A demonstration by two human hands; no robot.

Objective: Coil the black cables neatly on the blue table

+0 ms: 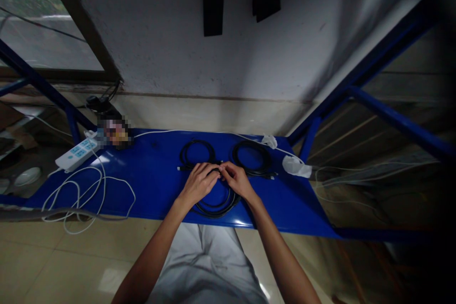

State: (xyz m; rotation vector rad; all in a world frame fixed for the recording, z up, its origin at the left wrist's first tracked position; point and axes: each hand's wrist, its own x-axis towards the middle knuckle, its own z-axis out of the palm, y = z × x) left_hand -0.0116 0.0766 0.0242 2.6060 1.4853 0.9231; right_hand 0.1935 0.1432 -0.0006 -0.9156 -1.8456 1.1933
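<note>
Left hand [199,185] and right hand [238,181] meet, fingers [215,172] closed on a black cable [217,210]; two black coils [197,154] [251,157] already lie at 12 o'clock on the tabletop [153,171].

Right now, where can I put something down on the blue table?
The bare blue tabletop shows between the white cable loops and the left hand. Another patch lies right of the right hand, below the crumpled white wrapping. It is crowded around the hands, with black cable coils, and by the white power strip.
</note>
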